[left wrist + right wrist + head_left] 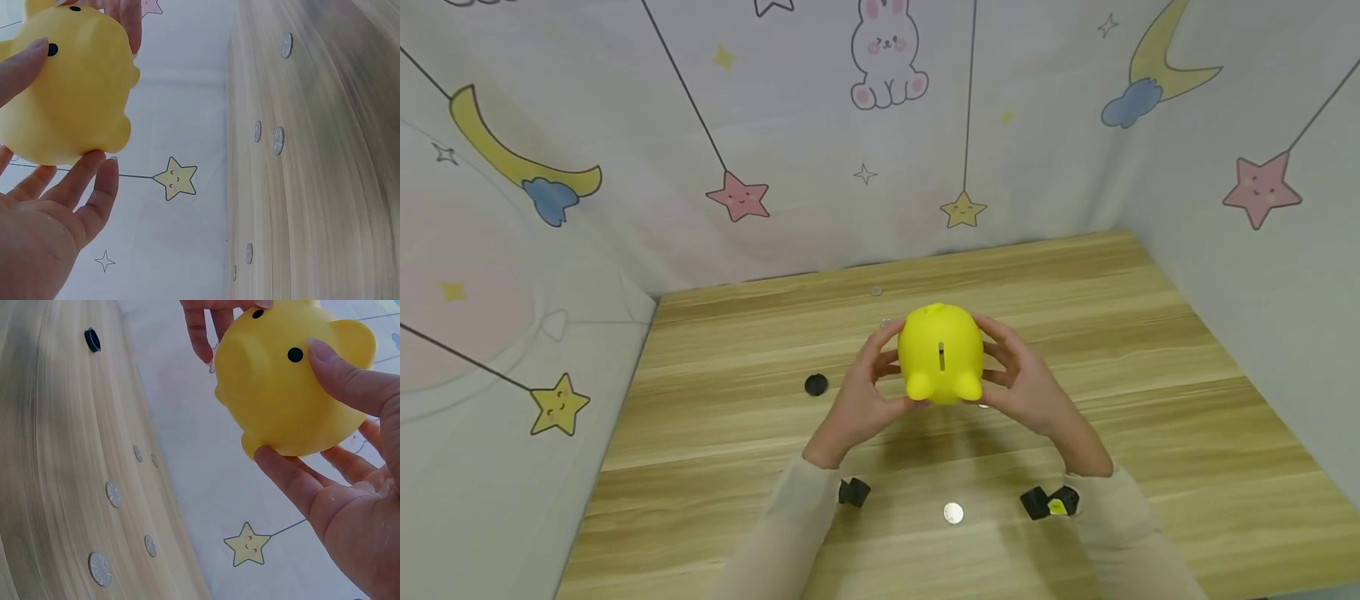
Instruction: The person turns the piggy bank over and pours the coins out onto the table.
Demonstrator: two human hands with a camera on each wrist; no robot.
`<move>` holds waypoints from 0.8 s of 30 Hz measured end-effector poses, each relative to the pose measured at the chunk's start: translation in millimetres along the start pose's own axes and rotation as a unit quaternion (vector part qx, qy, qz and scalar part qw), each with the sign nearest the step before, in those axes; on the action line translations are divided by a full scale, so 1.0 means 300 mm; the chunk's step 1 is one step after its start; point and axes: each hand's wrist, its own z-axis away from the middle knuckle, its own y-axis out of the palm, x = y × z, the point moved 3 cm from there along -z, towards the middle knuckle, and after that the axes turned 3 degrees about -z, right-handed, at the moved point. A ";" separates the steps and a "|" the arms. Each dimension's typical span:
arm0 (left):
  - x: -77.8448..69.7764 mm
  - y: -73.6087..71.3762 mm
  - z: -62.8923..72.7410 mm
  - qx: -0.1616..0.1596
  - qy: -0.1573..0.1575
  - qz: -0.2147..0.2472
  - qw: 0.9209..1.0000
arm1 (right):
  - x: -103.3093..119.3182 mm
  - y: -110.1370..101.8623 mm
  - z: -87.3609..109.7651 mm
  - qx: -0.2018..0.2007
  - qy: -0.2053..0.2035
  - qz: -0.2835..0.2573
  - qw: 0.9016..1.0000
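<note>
A yellow piggy bank [958,333] is held up above the wooden table between both hands, its coin slot facing the head camera. The left hand [863,400] grips its left side and the right hand [1030,387] its right side, fingers curved around the body. In the right wrist view, the thumb presses close to one black eye of the piggy bank [275,394], and fingers support it from below. A round black plug [816,384] lies on the table left of the left hand. One silver coin [953,512] lies nearer the person, between the forearms.
Several more coins are scattered on the table [715,492], including a coin [876,291] near the back edge and a coin [287,45] in the left wrist view. A printed cloth [820,225] hangs behind the table. Small black devices [853,492] sit at both wrists.
</note>
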 end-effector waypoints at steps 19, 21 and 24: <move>0.057 0.003 -0.001 0.003 0.012 -0.014 1.000 | -0.003 0.000 0.002 0.000 0.028 -0.010 1.000; 0.058 0.003 0.001 0.004 0.003 -0.016 1.000 | -0.002 -0.001 0.002 0.001 0.037 -0.015 0.999; 0.064 0.003 0.003 0.007 -0.022 -0.015 1.000 | -0.003 -0.003 0.004 0.002 0.057 -0.013 0.998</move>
